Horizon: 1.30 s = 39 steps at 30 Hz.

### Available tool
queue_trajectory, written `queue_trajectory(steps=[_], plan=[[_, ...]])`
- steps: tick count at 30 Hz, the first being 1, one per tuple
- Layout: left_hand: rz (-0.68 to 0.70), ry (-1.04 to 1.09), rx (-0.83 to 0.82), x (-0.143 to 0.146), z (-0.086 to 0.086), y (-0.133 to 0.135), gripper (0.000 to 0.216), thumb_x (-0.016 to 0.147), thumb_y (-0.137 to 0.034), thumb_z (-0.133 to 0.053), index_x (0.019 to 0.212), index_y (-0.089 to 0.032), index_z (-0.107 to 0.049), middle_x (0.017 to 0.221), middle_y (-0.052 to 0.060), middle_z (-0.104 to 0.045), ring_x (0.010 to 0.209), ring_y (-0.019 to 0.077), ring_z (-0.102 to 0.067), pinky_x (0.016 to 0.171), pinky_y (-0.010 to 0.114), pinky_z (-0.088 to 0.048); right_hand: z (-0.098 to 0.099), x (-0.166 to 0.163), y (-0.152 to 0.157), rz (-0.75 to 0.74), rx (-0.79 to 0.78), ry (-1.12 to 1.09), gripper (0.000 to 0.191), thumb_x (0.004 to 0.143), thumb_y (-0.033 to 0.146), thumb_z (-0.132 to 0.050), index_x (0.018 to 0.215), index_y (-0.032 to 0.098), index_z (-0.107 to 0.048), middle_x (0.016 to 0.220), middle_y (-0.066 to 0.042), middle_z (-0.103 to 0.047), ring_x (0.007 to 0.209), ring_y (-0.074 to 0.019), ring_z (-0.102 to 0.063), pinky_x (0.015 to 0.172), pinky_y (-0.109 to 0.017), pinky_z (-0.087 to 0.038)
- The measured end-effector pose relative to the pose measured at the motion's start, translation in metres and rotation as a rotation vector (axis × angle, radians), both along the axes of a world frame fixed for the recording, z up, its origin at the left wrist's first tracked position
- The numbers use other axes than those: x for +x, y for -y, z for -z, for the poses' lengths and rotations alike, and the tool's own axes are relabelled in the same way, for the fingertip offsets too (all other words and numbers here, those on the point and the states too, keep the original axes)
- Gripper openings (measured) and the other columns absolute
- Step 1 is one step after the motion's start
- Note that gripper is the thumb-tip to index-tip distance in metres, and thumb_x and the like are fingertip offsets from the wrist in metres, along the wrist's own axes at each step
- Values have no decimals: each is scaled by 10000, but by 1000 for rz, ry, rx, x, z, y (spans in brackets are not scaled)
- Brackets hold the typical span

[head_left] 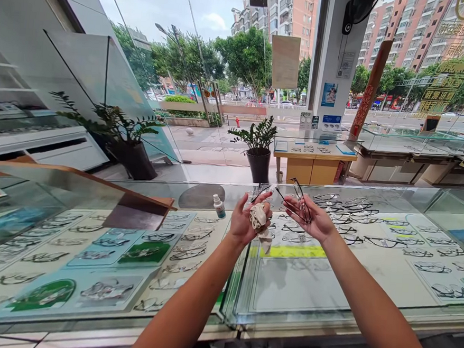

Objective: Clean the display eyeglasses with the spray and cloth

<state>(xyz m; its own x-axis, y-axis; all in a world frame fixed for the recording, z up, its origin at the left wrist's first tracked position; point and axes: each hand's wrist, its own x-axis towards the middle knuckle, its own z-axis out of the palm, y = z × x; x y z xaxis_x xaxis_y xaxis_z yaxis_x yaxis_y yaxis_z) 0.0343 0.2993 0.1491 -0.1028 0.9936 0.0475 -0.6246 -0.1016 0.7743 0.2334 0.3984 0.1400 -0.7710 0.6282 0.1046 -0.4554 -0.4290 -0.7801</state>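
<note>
My right hand [312, 217] is closed on a pair of dark-framed eyeglasses [302, 200], holding them tilted above the glass counter with a temple pointing left. In my left hand [245, 217] a crumpled beige cleaning cloth [257, 216] is held against the palm, one corner hanging below. A thin dark piece shows by the left fingertips; I cannot tell what it belongs to. On the counter left of that hand stands a small white-capped spray bottle [219, 207] with a blue label. The two hands are apart.
Under the glass counter top [287, 289] lie rows of eyeglasses [190, 250]. A brown wooden-edged stand [138, 210] is at the left, near a round grey mat [201, 195]. Beyond the counter are potted plants [258, 162], a display table [315, 150] and large windows.
</note>
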Motion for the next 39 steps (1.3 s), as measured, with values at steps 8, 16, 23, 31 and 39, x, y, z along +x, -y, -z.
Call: queue_trajectory(steps=[8,16,23,31,39], plan=[[69,65,62,1,-3,8,840,787,-609,-692,1499,-182,-560,658,-46,-439,538,124,-359,431,226,-260,2,0,1,13,-72,-18,169,952,360,-744,856,226,-704,1216,-33,-810,1197,-175,-742,1167,-349,-519],[127,104,107,2,-5,9,977,795,-517,-693,1637,-131,-383,650,-42,-477,527,134,-377,418,230,-241,4,-2,5,-24,-31,-17,166,905,331,-790,824,221,-696,1171,-53,-821,1184,-189,-747,1169,-356,-516],[90,172,108,-3,-3,8,854,826,-477,-675,1591,-173,-444,665,-55,-465,535,119,-388,442,207,-299,0,-1,5,-40,-29,-44,188,917,362,-773,819,242,-667,1267,-48,-807,1259,-193,-722,1230,-396,-464],[346,-199,178,-3,18,0,978,812,-585,-699,1628,-125,-416,685,-33,-543,512,106,-394,454,235,-340,4,-1,5,6,-69,-77,137,941,289,-762,901,253,-637,1183,-33,-828,1239,-175,-739,1245,-409,-466],[369,-372,201,-2,20,-1,1004,863,-639,-649,1666,-117,-348,699,-24,-570,529,103,-416,503,247,-334,5,-2,4,20,-6,-98,165,921,281,-787,868,258,-633,1121,-10,-827,1209,-151,-744,1246,-355,-466]])
